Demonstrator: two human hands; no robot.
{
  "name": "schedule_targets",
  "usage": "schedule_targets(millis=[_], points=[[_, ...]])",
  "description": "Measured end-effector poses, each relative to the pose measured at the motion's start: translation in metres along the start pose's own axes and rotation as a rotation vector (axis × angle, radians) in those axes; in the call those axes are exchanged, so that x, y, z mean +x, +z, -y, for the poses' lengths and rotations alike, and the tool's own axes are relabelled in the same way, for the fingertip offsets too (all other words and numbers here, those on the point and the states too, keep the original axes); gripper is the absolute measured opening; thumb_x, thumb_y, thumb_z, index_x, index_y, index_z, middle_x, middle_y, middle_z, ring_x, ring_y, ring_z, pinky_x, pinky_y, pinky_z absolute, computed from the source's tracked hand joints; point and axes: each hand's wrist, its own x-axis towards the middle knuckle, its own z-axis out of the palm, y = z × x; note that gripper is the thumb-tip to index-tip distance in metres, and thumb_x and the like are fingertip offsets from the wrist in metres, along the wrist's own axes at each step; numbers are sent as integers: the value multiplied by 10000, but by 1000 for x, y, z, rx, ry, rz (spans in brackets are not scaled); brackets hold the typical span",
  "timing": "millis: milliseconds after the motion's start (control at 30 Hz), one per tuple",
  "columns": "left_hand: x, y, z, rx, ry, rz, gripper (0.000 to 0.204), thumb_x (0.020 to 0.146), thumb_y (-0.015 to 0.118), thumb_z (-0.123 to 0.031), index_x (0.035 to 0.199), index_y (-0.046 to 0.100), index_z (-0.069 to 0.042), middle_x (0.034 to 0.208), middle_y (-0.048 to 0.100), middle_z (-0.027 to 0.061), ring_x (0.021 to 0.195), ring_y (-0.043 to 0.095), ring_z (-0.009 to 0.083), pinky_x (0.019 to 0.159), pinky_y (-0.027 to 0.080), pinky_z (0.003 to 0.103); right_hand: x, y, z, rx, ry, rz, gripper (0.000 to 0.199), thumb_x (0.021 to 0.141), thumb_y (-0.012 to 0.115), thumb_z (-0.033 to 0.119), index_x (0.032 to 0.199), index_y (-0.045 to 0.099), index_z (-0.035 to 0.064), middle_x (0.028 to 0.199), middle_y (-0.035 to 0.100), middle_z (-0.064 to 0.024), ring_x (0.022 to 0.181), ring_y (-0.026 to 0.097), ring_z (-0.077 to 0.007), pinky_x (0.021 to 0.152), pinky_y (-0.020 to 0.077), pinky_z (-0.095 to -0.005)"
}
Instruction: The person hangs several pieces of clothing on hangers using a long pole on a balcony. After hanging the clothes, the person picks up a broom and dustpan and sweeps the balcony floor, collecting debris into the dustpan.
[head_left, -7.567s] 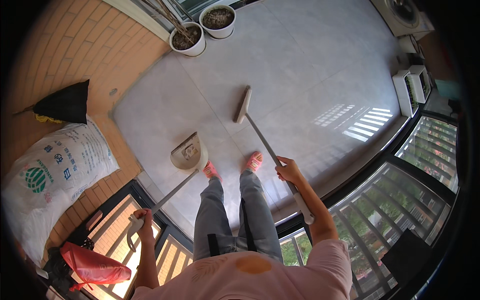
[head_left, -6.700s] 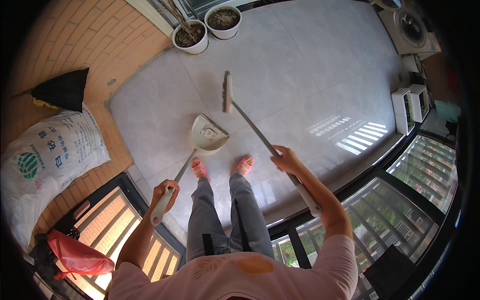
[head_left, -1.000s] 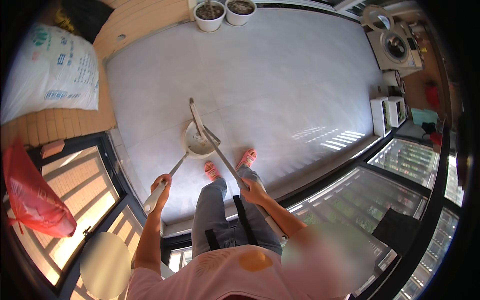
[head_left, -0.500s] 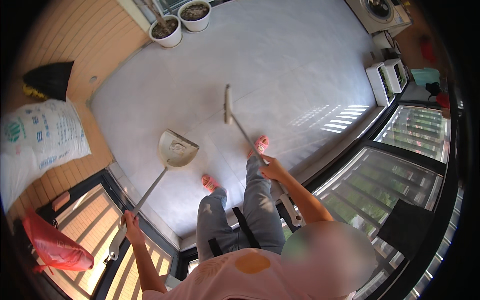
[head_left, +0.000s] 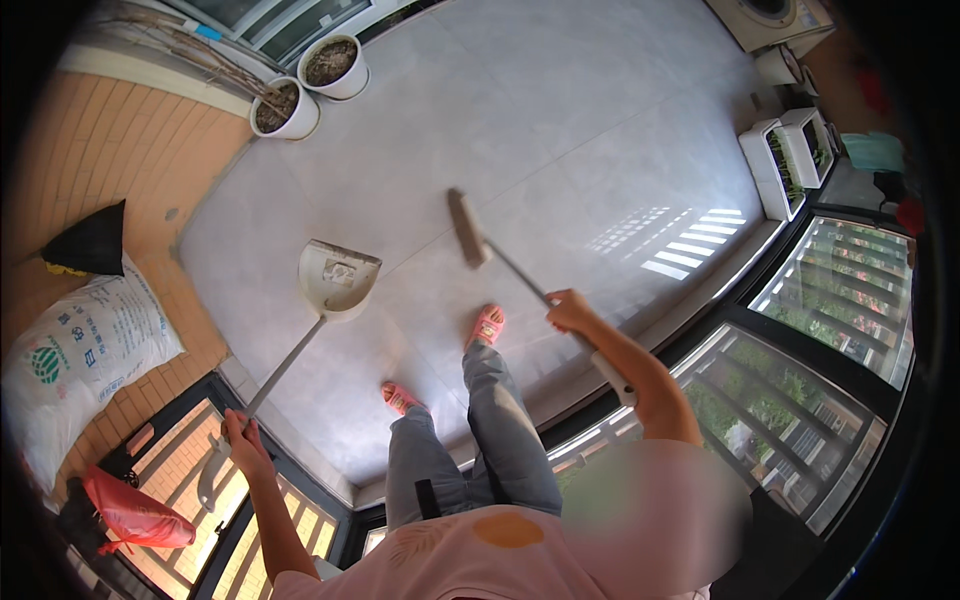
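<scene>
My right hand [head_left: 570,310] grips the long handle of a broom [head_left: 468,228], whose flat head rests on the grey tiled floor ahead of my feet. My left hand [head_left: 240,432] holds the end of a long-handled white dustpan [head_left: 337,277], which sits on the floor to the left of the broom head, its mouth turned away from me. A gap of bare tile separates the pan and the broom head. My feet in pink sandals stand apart just behind them.
Two white plant pots [head_left: 312,88] stand at the far left. A large white sack [head_left: 85,350], a black bag [head_left: 92,240] and a red bag [head_left: 135,512] lie on the left. White planter boxes [head_left: 790,155] and a washing machine [head_left: 775,15] line the right, beside glass railings [head_left: 850,300].
The view has swung about. Half a second ago the pan and broom were similarly apart; a second ago the broom head was at the dustpan's mouth, and since then they have separated.
</scene>
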Motion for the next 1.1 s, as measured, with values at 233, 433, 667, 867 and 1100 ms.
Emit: schedule_targets(millis=[233,433,667,867,1100], points=[[-24,88,-15,-84,51,166,183,857,518,-244,753,472,-101,722,465,-26,506,325,49,573,372,185,-45,-129,31,-66,-56,-60,523,680,457,10,1203,442,8,566,567,-123,411,516,-151,390,436,-278],[-38,142,-30,-104,44,245,149,847,533,-239,813,479,-104,766,471,-18,559,353,58,637,383,205,-75,-109,-1,-239,-45,190,521,622,462,29,1141,506,21,568,584,-132,444,568,-194,454,480,-301],[-28,172,-49,-75,46,345,164,859,510,-261,815,470,-108,791,464,-10,569,345,56,634,377,201,-16,-173,-36,-561,-149,-153,369,593,487,53,947,566,-14,638,592,-182,573,597,-312,550,501,-354],[-12,184,-55,-23,53,208,173,852,519,-278,835,470,-113,798,438,-12,651,370,66,634,372,199,-6,-225,32,-302,-109,-277,410,624,475,21,1029,543,1,625,579,-182,542,589,-263,513,495,-321],[6,209,-58,-40,-33,129,192,832,550,-288,789,459,-125,735,415,-36,599,367,66,627,376,203,105,-131,124,283,-222,138,552,644,580,1,1170,417,35,675,610,-111,613,611,-154,537,504,-276]])
